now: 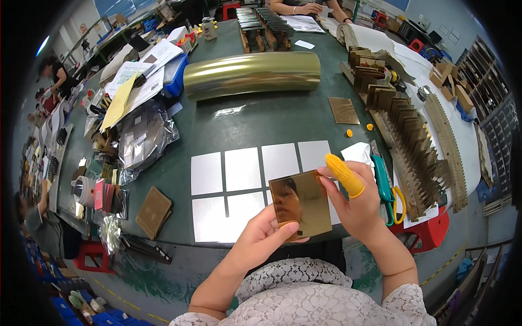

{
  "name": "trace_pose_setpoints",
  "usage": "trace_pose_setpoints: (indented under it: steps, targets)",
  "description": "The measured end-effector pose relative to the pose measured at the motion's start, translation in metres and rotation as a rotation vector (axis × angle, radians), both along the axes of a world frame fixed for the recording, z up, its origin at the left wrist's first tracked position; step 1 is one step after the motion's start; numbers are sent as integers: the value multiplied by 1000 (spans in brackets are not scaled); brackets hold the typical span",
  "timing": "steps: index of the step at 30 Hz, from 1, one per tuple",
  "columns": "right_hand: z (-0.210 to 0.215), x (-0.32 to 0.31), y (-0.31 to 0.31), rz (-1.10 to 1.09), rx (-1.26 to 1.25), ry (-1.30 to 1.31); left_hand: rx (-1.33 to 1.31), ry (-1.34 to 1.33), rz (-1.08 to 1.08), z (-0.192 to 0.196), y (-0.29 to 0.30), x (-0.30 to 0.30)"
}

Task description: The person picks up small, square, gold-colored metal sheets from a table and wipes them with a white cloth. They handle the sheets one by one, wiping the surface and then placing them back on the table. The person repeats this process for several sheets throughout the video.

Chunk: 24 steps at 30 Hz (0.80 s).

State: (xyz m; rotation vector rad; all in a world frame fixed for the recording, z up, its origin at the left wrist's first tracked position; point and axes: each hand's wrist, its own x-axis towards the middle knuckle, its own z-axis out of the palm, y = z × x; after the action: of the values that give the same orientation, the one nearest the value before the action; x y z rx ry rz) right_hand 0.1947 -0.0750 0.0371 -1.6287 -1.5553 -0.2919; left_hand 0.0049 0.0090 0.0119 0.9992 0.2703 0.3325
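My left hand (265,234) grips the lower left edge of a square, shiny bronze-coloured plate (312,209), thumb on its face. At the upper right corner, the thumb of my right hand (356,204) presses against the same plate. A ribbed yellow finger cot (343,175) covers one raised finger of the right hand. The plate is tilted and mirrors its surroundings. Beneath and beyond it, several pale silver rectangular sheets (242,169) lie in two rows on the green table (217,122); the plate and my hands partly hide the near row.
A gold film roll (253,76) lies at the back. Slotted racks of plates (405,125) stand on the right, near green-handled scissors (383,185) and a single bronze plate (343,111). Stacked brown plates (154,213), papers (142,73) and plastic bags (144,133) occupy the left. Another person (310,7) sits opposite.
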Motion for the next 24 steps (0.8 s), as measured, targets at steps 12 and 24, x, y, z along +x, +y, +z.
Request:
trace_pose_setpoints:
  steps: [12, 24]
  targets:
    - [-9, -39, -15, 156, -109, 222, -82, 45, 132, -1, -2, 9]
    - [-2, -62, -47, 253, -89, 303, -77, 19, 231, 4, 5, 5]
